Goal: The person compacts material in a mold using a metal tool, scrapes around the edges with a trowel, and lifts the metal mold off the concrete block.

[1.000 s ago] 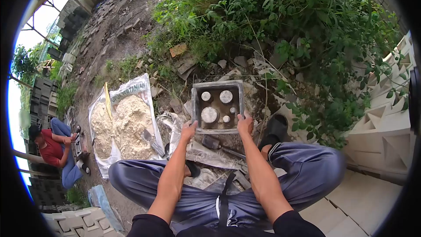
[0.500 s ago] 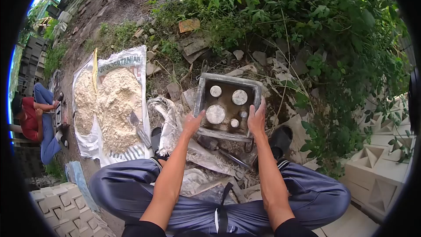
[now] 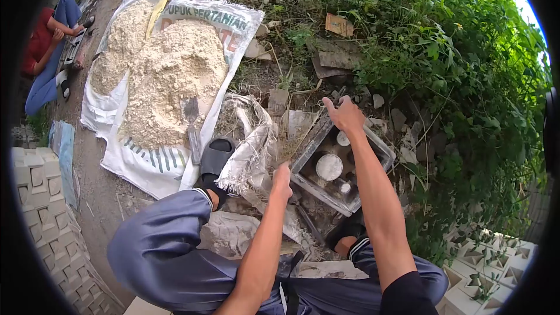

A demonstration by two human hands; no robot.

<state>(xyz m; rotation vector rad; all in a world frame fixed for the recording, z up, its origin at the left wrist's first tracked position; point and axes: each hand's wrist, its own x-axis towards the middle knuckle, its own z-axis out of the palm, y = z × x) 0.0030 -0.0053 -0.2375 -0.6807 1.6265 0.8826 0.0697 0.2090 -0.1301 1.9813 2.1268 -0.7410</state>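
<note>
The square, box-like mould lies turned at an angle on the ground between my feet, with pale round discs such as the large one inside it. My left hand is closed at its near left corner. At the far left corner my right hand has its fingers curled around the rim, and my right forearm hides part of the inside. A trowel rests on the pale powder heap, which lies on a printed white sack.
A person in a red top sits at the far left. Patterned pale blocks stand at the lower left, and others at the lower right. Crumpled sacking lies near my left foot. Green plants fill the upper right.
The mould has turned and now sits lower right in the view. My right hand has moved from its right side to the far left corner. The view has swung, bringing the powder heap closer.
</note>
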